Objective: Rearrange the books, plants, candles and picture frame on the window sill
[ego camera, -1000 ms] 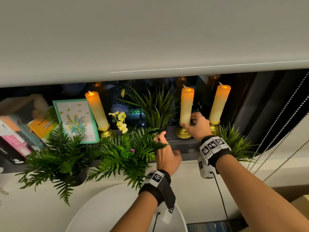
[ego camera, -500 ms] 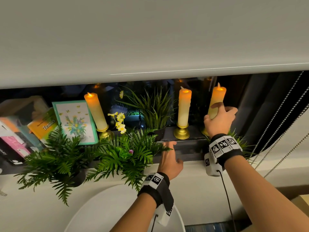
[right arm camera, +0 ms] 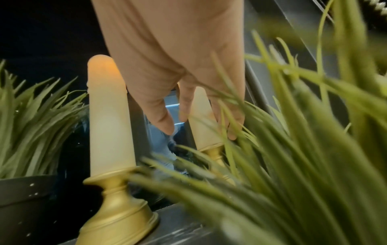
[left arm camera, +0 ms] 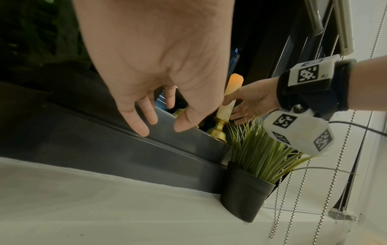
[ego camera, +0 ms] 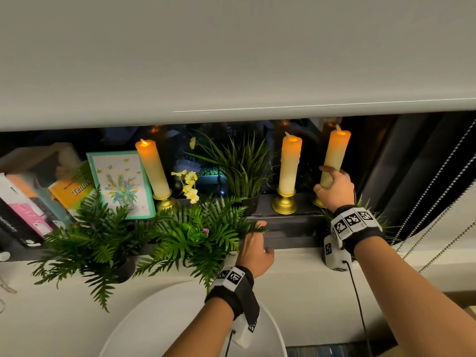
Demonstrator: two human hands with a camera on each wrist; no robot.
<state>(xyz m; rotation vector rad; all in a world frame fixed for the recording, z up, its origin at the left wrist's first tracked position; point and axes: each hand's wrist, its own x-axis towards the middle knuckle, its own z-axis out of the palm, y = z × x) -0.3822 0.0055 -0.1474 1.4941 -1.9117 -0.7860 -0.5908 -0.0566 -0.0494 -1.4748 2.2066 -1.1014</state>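
Observation:
Three lit candles on gold holders stand along the dark sill [ego camera: 291, 228]: left candle [ego camera: 153, 171], middle candle [ego camera: 289, 166] and right candle [ego camera: 334, 155]. My right hand [ego camera: 331, 184] lies round the right candle's [right arm camera: 201, 116] lower part, fingers nearly straight and thumb [right arm camera: 165, 126] held off it. My left hand [ego camera: 260, 238] rests relaxed on the sill edge, holding nothing. Two ferns [ego camera: 195, 235] sit in front. The picture frame [ego camera: 121, 184] and leaning books [ego camera: 38, 199] stand at the left.
A grass plant [ego camera: 242, 171] stands between the left and middle candles. Another in a black pot [left arm camera: 247, 192] sits under my right wrist. The roller blind [ego camera: 231, 60] hangs low over the sill, with bead cords [ego camera: 438, 202] at the right. A round white table [ego camera: 180, 318] lies below.
My right hand left the middle candle, took hold of the right candle, then slid lower and loosened. My left hand moved off the fern fronds onto the sill edge.

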